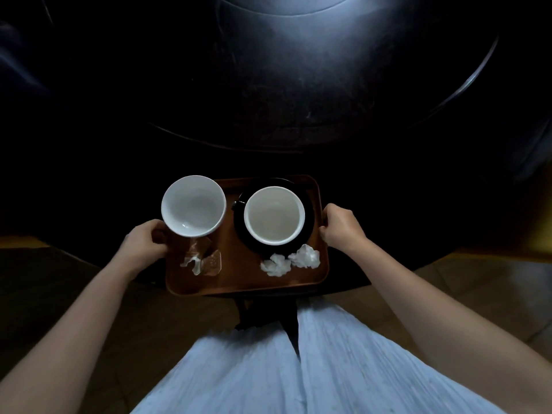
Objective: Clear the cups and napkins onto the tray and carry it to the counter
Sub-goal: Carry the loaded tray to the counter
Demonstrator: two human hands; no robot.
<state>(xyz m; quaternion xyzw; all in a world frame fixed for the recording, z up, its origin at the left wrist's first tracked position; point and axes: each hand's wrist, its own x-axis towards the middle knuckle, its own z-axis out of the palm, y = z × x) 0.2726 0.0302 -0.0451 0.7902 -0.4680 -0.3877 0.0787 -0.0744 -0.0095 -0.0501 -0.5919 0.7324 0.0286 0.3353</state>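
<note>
Two hands hold the tray, one at each short side: the left hand curls round the left rim and the right hand wraps the right rim, each grip closed on the tray. Holding opposite edges looks like the sensible way to keep it level, since the load is loose and would slide if it tipped.

Two cups ride on it. The left cup is white and empty and sits at the far left corner, its bowl reaching past the rim just above the left hand. The right cup is white inside and stands on a black saucer that should steady it.

Two crumpled white napkins lie side by side at the near right, just beside the saucer. Two clear torn wrappers lie at the near left, below the left cup. Light scraps sit nearest the body and the heavier cups farther out.

One round dark surface fills the view beyond the tray, with nothing visible on it, so clearing seems finished. Whether the tray rests on its edge or is already lifted cannot be told. The carry to the counter, which is out of view, remains.
</note>
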